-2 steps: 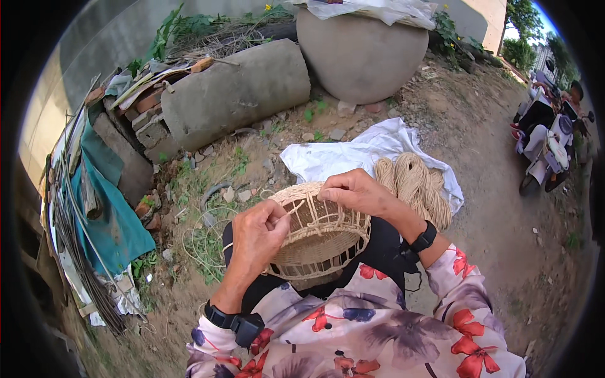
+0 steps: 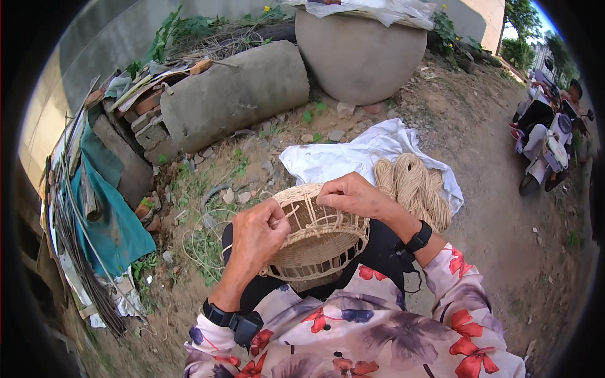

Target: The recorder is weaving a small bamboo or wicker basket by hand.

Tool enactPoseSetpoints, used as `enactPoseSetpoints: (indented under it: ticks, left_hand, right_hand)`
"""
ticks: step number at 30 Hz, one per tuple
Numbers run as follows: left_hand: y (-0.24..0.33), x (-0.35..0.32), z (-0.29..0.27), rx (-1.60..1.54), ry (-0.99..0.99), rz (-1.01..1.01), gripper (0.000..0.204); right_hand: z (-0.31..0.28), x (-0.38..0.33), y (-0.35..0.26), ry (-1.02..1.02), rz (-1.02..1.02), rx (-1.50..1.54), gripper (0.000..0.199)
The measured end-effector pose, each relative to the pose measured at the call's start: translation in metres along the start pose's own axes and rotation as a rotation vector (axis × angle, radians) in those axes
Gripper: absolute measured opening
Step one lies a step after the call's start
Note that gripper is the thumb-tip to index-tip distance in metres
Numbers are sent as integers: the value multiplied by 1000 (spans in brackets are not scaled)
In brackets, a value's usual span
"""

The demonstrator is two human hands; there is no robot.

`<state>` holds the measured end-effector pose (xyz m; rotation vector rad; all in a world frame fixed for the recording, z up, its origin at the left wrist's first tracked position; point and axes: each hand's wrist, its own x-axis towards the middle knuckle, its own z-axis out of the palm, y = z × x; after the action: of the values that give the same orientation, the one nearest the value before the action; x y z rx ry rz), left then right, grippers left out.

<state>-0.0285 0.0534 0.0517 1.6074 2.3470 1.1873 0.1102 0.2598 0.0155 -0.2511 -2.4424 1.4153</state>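
Note:
A round, pale woven basket (image 2: 315,252) rests tilted on my lap, with open gaps between its upright strands. At its left side, my left hand (image 2: 258,230) is closed in a pinch on a thin strand of cord (image 2: 292,213), whose short end shows past the fingertips. My right hand (image 2: 350,195) pinches at the far rim, thumb and forefinger together on a cord there. Exactly what lies under the right fingertips is partly hidden. Loose cord trails off left of the basket.
Beyond my right hand, hanks of tan cord (image 2: 413,192) lie on a white sheet (image 2: 328,157). A concrete cylinder (image 2: 239,91) and a large round vessel (image 2: 359,57) stand farther back. Teal cloth (image 2: 113,217) and rods are at left, a scooter (image 2: 547,135) with a person at far right.

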Motion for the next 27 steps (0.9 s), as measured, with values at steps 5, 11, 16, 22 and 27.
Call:
enactPoseSetpoints:
  ticks: [5,11,16,22,27]
  left_hand:
    - [0,17,12,134,-193,50,10]
    - [-12,21,32,147,-79,171,9]
    - [-8,12,43,-32,6,-60,11]
    - [-18,9,53,94,45,128,14]
    - [-22,5,51,144,36,171,19]
  right_hand:
    - [1,-1,-3,-80,64,-223,21]
    - [3,14,0,-222,52,-359,28]
    - [17,25,2,-173,101,-288,22]
    - [21,14,25,-75,98,134,10]
    - [23,5,19,-3,11,132,10]
